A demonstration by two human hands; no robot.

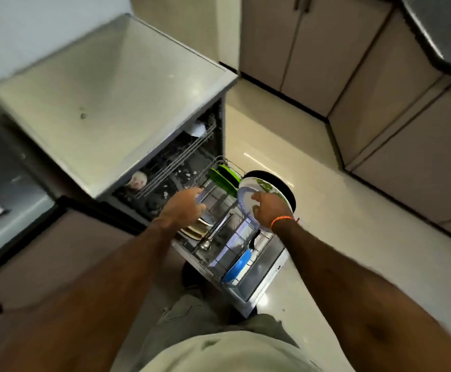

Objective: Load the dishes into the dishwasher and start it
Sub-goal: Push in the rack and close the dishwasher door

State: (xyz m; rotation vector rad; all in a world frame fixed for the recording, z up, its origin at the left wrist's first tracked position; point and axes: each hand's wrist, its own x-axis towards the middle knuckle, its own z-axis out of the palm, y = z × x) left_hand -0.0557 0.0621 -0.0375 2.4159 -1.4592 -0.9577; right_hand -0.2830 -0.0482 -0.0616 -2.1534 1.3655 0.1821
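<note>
**Plate held over the pulled-out lower rack**

Head view: the dishwasher (117, 108) stands open, its door lowered toward the person and its lower rack (227, 253) drawn out over the door. The right hand (268, 210) is closed on the rim of a white plate (248, 196) with a blue-patterned border and a green leaf print, holding it tilted on edge above the right side of the rack. Just behind that plate a black round dish (286, 183) stands on edge. Two green plates (223, 178) stand upright in the far part of the rack. The left hand (184, 205) reaches down into the middle of the rack with its fingers curled; blur makes it impossible to tell whether it grips anything. Just below that hand lie stacked pale plates (196, 229), and beside them a metal ladle (211, 237) rests across the wires. A blue plate (237, 265) stands on edge at the near right corner of the rack. In the upper rack (176, 159), still inside the machine, a patterned cup (137, 181) sits at the left. An orange band (282, 220) circles the right wrist.
</note>
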